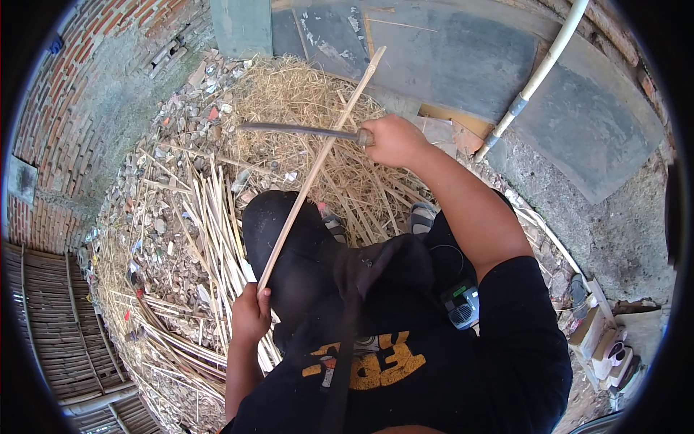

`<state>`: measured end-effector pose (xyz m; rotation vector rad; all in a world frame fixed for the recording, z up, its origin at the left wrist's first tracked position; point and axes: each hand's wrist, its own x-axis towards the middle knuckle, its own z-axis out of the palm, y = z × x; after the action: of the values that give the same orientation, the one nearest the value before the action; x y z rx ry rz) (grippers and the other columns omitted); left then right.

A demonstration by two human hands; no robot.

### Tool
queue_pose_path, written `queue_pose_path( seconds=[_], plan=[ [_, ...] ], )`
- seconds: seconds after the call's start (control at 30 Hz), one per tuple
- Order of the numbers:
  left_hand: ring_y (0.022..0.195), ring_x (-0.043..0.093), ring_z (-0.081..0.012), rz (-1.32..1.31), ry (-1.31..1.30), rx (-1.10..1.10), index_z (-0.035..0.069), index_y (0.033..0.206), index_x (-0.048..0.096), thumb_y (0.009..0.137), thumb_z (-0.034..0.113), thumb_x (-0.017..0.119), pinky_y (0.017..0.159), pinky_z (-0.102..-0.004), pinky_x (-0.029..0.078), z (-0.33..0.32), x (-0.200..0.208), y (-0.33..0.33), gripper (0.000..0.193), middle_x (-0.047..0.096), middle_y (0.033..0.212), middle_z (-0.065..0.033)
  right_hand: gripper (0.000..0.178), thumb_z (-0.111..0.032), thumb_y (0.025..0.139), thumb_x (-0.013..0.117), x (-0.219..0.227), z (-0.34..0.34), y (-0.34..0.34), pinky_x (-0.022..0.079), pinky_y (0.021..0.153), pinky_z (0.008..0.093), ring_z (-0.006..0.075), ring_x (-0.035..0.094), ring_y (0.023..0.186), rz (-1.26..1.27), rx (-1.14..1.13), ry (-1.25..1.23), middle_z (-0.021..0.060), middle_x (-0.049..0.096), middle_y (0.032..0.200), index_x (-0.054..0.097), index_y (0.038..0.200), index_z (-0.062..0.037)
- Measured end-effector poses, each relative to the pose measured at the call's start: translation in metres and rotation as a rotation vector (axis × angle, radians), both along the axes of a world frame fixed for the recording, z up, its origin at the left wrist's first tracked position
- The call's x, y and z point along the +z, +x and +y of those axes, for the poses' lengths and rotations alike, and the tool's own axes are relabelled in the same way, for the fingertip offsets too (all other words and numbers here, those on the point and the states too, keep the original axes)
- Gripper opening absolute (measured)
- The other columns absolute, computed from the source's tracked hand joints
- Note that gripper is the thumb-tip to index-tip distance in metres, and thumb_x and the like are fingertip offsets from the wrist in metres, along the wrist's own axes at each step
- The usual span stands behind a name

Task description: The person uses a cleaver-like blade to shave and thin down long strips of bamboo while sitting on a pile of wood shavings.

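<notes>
My left hand (251, 314) is closed round the lower end of a long, pale bamboo strip (312, 176), which slants up and away to the right across my left knee. In my right hand (395, 142) is the handle of a long-bladed knife (296, 129), its dark, slightly curved blade pointing left. The blade crosses the strip towards its far end; whether it touches the strip, I cannot tell. A heap of straw-like shavings (285, 90) lies beyond my knees.
Many cut bamboo strips (217, 210) lie on the rubble at my left. A brick wall (79, 94) stands on the left, and grey panels (463, 54) are at the far side. A pole (538, 76) leans at the far right, and a small device (461, 307) rests by my right thigh.
</notes>
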<state>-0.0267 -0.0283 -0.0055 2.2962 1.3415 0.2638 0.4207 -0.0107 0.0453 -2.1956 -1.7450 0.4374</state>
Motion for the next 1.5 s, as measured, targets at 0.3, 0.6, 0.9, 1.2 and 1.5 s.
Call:
queue_pose_path(
  seconds=[0.3, 0.6, 0.9, 1.2, 1.5],
  plan=[
    [0.076, 0.062, -0.0505, -0.047, -0.06, -0.007, 0.0, 0.094, 0.056, 0.103, 0.034, 0.056, 0.062, -0.0524, 0.047, 0.009, -0.011, 0.01, 0.036, 0.062, 0.075, -0.0279, 0.023, -0.015, 0.083, 0.064, -0.031, 0.006, 0.044, 0.058, 0.081, 0.0468, 0.0333, 0.072, 0.093, 0.113, -0.137, 0.076, 0.0128, 0.074, 0.099, 0.073, 0.105, -0.0132],
    [0.071, 0.063, -0.0512, 0.029, 0.032, -0.013, 0.0, 0.096, 0.056, 0.103, 0.032, 0.058, 0.06, -0.056, 0.046, -0.002, 0.002, 0.004, 0.033, 0.064, 0.075, -0.0266, 0.014, -0.019, 0.087, 0.066, 0.003, -0.007, -0.022, 0.057, 0.083, 0.0449, 0.0299, 0.071, 0.09, -0.118, 0.108, -0.072, 0.0111, 0.072, 0.091, 0.072, 0.099, -0.0151],
    [0.07, 0.062, -0.0509, 0.037, 0.106, 0.005, 0.0, 0.097, 0.055, 0.104, 0.038, 0.055, 0.06, -0.0554, 0.046, 0.004, -0.015, 0.002, 0.038, 0.062, 0.072, -0.0265, 0.028, -0.019, 0.079, 0.066, -0.031, 0.005, 0.042, 0.057, 0.08, 0.0466, 0.0381, 0.07, 0.084, 0.018, -0.113, 0.065, 0.0184, 0.073, 0.093, 0.072, 0.104, -0.0089],
    [0.064, 0.061, -0.0467, -0.107, -0.055, -0.019, -0.001, 0.092, 0.057, 0.106, 0.035, 0.052, 0.057, -0.0485, 0.045, 0.008, -0.008, -0.003, 0.039, 0.06, 0.068, -0.024, 0.017, -0.015, 0.073, 0.069, -0.005, -0.004, -0.038, 0.056, 0.07, 0.049, 0.0371, 0.07, 0.078, -0.127, 0.304, 0.056, 0.0154, 0.07, 0.079, 0.068, 0.09, -0.0104],
    [0.059, 0.058, -0.0436, -0.098, -0.137, -0.051, -0.001, 0.085, 0.053, 0.108, 0.036, 0.046, 0.056, -0.047, 0.043, 0.019, 0.004, -0.008, 0.045, 0.056, 0.062, -0.0223, 0.023, -0.017, 0.075, 0.068, -0.009, 0.006, -0.019, 0.056, 0.075, 0.0495, 0.0378, 0.07, 0.083, 0.098, 0.051, 0.113, 0.0168, 0.071, 0.085, 0.07, 0.097, -0.0093]
  ],
)
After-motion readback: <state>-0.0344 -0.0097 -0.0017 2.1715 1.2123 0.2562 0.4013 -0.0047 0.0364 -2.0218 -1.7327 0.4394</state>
